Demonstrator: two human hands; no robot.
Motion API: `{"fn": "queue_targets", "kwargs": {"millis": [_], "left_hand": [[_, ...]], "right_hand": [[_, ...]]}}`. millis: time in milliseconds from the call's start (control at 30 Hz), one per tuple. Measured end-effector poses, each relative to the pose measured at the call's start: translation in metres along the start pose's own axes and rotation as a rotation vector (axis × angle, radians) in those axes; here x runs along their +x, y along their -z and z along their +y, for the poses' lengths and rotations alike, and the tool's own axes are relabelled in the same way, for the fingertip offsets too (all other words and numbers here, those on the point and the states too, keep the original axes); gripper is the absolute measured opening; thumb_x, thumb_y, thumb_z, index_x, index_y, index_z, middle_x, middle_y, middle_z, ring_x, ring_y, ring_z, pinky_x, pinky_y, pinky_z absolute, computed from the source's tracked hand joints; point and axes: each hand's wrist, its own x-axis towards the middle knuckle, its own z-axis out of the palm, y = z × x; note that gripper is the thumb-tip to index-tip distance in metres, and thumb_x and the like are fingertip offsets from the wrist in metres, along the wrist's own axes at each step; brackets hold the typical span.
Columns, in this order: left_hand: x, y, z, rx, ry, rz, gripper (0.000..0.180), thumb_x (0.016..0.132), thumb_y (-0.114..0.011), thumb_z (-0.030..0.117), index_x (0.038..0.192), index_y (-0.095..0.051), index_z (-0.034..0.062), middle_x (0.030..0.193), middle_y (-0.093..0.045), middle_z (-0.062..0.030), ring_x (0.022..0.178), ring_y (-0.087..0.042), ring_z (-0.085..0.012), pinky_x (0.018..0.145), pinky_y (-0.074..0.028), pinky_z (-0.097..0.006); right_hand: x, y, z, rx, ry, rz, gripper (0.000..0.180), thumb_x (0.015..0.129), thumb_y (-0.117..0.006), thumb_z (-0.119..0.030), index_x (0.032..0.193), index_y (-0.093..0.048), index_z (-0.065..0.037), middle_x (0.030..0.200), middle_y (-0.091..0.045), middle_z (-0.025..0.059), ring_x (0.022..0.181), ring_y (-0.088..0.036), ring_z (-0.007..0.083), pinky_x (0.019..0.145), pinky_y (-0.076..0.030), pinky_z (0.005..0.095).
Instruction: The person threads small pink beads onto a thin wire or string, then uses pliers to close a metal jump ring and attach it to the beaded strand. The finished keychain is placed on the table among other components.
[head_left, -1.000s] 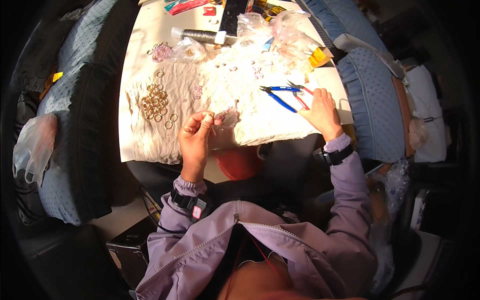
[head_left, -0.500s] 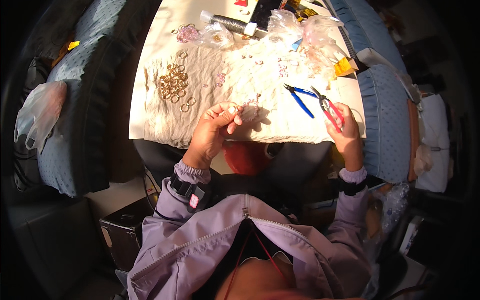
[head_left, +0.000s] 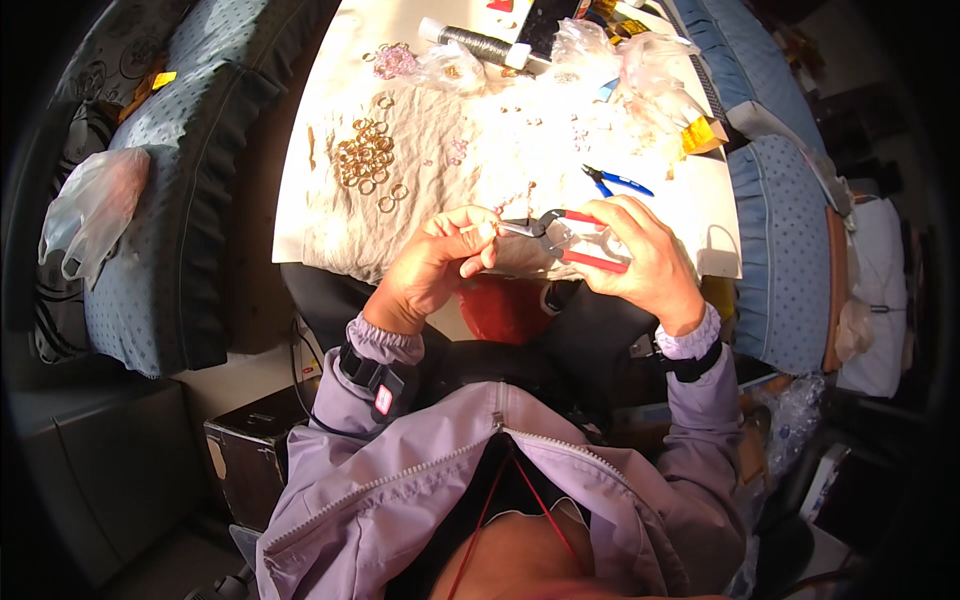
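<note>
My left hand [head_left: 435,258] is closed in a pinch at the table's near edge, on a small strand of pinkish beads [head_left: 529,194] whose far end shows beyond the fingertips. In my right hand [head_left: 645,255] are red-handled pliers [head_left: 552,232], their handles spread a little. The narrow jaws point left and reach the left fingertips; what lies between them is too small to tell. Just beyond the right hand lie blue-handled cutters [head_left: 622,182] on the beige cloth [head_left: 330,235].
Gold rings [head_left: 366,155] lie heaped at the left, a few pink beads [head_left: 457,150] beside them. Farther back are a spool of dark wire [head_left: 475,45], a pink bead bundle [head_left: 394,62] and clear plastic bags [head_left: 640,75]. Blue padded seats [head_left: 790,240] flank the table.
My right hand has moved left with the red-handled pliers, turning them so the jaws meet my left fingertips. The left hand keeps its pinch. The whole view has shifted slightly.
</note>
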Motion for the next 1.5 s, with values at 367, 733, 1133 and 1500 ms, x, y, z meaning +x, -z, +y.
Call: {"fn": "queue_targets", "kwargs": {"millis": [367,733,1133,1500], "left_hand": [[-0.005,-0.009,0.003,0.025,0.009,0.041,0.016,0.108,-0.073,0.018,0.116,-0.072,0.0052,0.090,-0.074,-0.0054,0.071,-0.056,-0.0100,0.066,-0.043,-0.024],[-0.008,-0.015,0.011,0.025,-0.036,-0.070,0.014,0.109,-0.071,0.016,0.116,-0.071,0.0041,0.096,-0.078,-0.0103,0.068,-0.062,-0.0118,0.061,-0.045,-0.024],[-0.004,-0.029,-0.009,0.159,-0.410,0.263,0.015,0.109,-0.072,0.015,0.119,-0.072,0.0036,0.102,-0.081,-0.0101,0.073,-0.069,-0.0104,0.062,-0.046,-0.022],[-0.010,-0.050,-0.010,0.249,-0.542,0.384,0.016,0.111,-0.069,0.011,0.122,-0.071,-0.0011,0.097,-0.080,-0.0103,0.072,-0.069,-0.0109,0.062,-0.050,-0.022]], "right_hand": [[-0.002,0.003,-0.003,0.029,0.010,0.019,0.067,0.073,-0.088,-0.010,0.137,-0.069,-0.005,0.120,-0.070,0.0128,0.101,-0.074,0.0291,0.089,-0.062,0.0414],[0.010,0.018,-0.001,0.010,0.071,0.027,0.067,0.072,-0.086,-0.013,0.136,-0.070,-0.008,0.115,-0.070,0.0106,0.104,-0.068,0.0333,0.093,-0.058,0.0435],[0.004,-0.021,-0.025,0.025,-0.085,0.146,0.075,0.080,-0.087,-0.023,0.146,-0.058,-0.004,0.138,-0.061,0.0198,0.131,-0.058,0.0418,0.113,-0.048,0.0508],[0.009,-0.018,-0.042,-0.047,-0.069,0.133,0.073,0.076,-0.085,-0.012,0.146,-0.065,-0.006,0.132,-0.064,0.0177,0.124,-0.062,0.0400,0.109,-0.051,0.0476]]}}
